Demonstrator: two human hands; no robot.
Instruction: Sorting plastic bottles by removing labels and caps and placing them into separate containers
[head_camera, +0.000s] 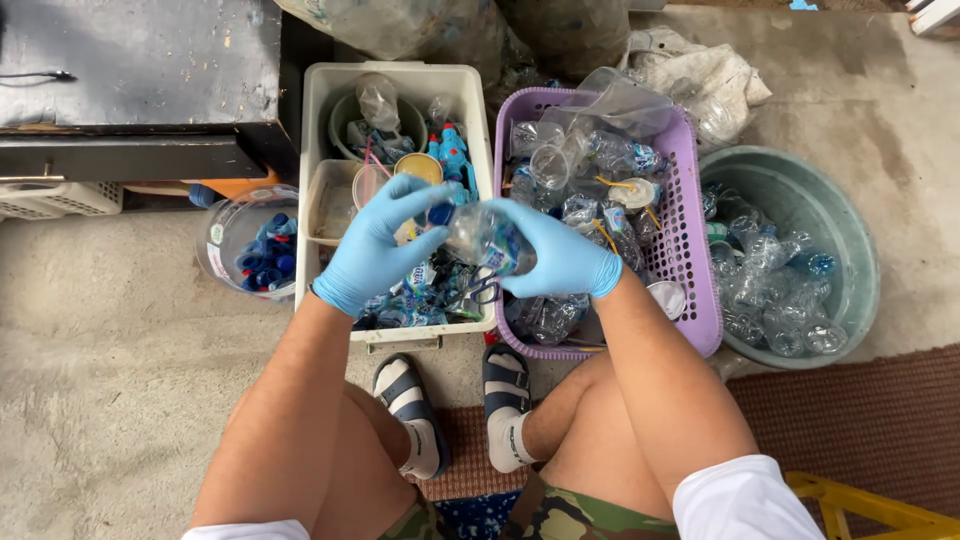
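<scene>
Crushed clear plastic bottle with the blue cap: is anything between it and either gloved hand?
Nothing visible. The left hand in a blue glove has its fingertips on the blue cap, and the right hand, also gloved, grips the crushed clear plastic bottle directly, above the white rectangular bin.

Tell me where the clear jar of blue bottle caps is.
In the head view, the clear jar of blue caps stands on the concrete floor at the person's left, against the white bin and below the dark cabinet.
</scene>
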